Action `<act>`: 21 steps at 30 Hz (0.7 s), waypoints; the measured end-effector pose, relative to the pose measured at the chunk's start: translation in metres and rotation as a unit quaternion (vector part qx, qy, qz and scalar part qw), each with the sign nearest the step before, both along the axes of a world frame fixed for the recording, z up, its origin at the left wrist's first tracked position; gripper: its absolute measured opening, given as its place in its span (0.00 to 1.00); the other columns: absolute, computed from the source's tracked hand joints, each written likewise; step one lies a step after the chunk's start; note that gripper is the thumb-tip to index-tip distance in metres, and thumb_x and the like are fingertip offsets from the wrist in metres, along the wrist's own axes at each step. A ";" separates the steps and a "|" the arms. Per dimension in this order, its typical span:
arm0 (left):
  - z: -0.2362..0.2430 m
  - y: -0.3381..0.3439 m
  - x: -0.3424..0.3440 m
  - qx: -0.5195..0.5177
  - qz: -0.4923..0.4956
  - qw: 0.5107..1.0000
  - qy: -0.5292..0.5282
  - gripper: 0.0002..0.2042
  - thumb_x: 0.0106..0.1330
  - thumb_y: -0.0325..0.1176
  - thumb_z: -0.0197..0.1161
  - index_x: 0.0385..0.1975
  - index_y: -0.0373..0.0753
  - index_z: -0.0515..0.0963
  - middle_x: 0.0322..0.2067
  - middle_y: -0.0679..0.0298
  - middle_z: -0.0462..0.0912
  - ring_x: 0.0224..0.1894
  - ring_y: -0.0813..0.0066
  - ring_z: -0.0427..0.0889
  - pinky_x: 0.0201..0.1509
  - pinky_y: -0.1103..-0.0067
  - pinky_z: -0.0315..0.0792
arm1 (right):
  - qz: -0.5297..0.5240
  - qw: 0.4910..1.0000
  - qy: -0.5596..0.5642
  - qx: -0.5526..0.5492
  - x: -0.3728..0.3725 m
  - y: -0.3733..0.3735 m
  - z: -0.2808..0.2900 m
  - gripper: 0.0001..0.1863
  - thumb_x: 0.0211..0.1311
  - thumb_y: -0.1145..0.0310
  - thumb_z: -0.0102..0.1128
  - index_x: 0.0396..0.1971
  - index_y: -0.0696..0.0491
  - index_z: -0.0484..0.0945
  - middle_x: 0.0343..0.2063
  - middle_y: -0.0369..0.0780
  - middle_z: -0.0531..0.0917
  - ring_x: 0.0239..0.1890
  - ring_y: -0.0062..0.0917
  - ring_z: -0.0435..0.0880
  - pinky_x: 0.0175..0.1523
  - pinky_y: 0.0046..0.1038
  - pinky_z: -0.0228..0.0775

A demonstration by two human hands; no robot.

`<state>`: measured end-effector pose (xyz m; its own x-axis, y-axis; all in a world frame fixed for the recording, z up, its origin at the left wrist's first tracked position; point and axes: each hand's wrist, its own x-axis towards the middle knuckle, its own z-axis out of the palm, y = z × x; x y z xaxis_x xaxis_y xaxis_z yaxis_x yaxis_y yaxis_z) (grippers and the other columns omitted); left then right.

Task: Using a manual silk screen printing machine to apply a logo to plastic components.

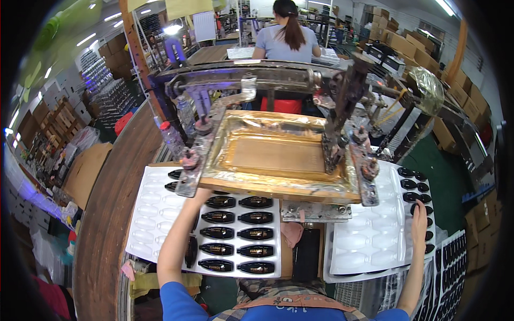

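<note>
A screen-printing frame of wood, with gold-toned film round its mesh, is held in a metal press in front of me. My left hand reaches under the frame's near left corner, and its fingers are hidden there. Below it lies a white moulded tray with glossy black oval pieces bearing gold print. On the right, my right hand has its fingers closed at a black oval piece by the edge of another white tray. Several more black pieces line that edge.
A metal print bed with a pink cloth sits under the frame. A brown wooden table runs along the left, with bottles beside the press. Another person sits beyond the press. Cardboard boxes stack up at right.
</note>
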<state>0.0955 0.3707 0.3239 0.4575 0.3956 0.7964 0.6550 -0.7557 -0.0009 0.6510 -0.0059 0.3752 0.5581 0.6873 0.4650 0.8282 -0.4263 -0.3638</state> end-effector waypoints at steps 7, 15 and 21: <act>0.038 -0.034 0.119 -0.246 -0.150 0.938 -0.194 0.13 0.56 0.28 0.56 0.41 0.33 0.70 0.32 0.65 0.76 0.33 0.75 0.74 0.39 0.82 0.68 | 0.289 0.897 0.331 0.045 -0.138 0.087 0.055 0.27 0.45 0.68 0.62 0.48 0.55 0.66 0.54 0.42 0.64 0.46 0.24 0.71 0.47 0.23 0.64; 0.080 -0.040 0.107 -0.505 -0.288 0.697 -0.420 0.12 0.56 0.29 0.58 0.39 0.33 0.73 0.31 0.67 0.76 0.31 0.82 0.73 0.36 0.88 0.67 | 0.415 0.877 0.234 -0.063 -0.224 0.166 0.062 0.25 0.46 0.63 0.65 0.45 0.58 0.70 0.41 0.41 0.76 0.46 0.26 0.72 0.51 0.25 0.61; 0.053 -0.023 -0.038 -0.436 -0.059 0.798 -0.411 0.08 0.58 0.33 0.58 0.33 0.35 0.77 0.26 0.70 0.76 0.27 0.87 0.71 0.30 0.89 0.67 | 0.349 0.877 0.247 -0.219 -0.231 0.158 0.075 0.30 0.48 0.52 0.59 0.47 0.58 0.68 0.45 0.46 0.73 0.48 0.34 0.70 0.54 0.29 0.58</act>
<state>0.0572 0.3481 0.3772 -0.0032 0.9564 0.2921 0.0865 -0.2907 0.9529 0.4201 0.1519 0.4502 -0.0113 0.9939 -0.1098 0.7301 -0.0668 -0.6801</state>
